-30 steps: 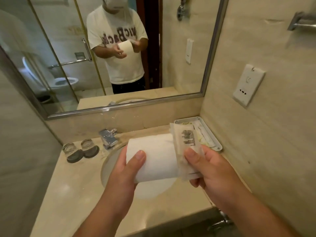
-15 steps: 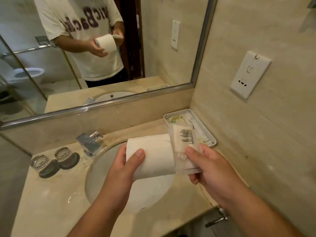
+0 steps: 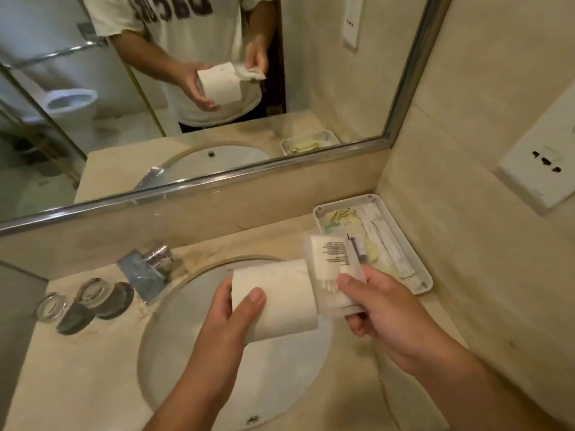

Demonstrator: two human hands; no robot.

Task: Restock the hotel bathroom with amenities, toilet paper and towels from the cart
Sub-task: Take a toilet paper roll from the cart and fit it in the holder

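Observation:
My left hand (image 3: 231,318) grips a white toilet paper roll (image 3: 280,301), held lying sideways over the sink basin (image 3: 193,368). To its right, my right hand (image 3: 382,309) pinches a small stack of clear amenity packets (image 3: 333,269) with printed labels, touching the roll's right end. Just beyond the packets, a white amenity tray (image 3: 417,259) sits on the counter against the right wall, holding several wrapped items in white and yellow.
A chrome faucet (image 3: 146,272) stands behind the basin, with two upturned glasses (image 3: 84,301) on dark coasters to its left. The mirror (image 3: 186,88) spans the back wall. A wall socket (image 3: 541,169) sits on the right wall above the tray.
The view has tilted down and closer to the counter. Both hands hold the same things, and the packets sit a little nearer the tray.

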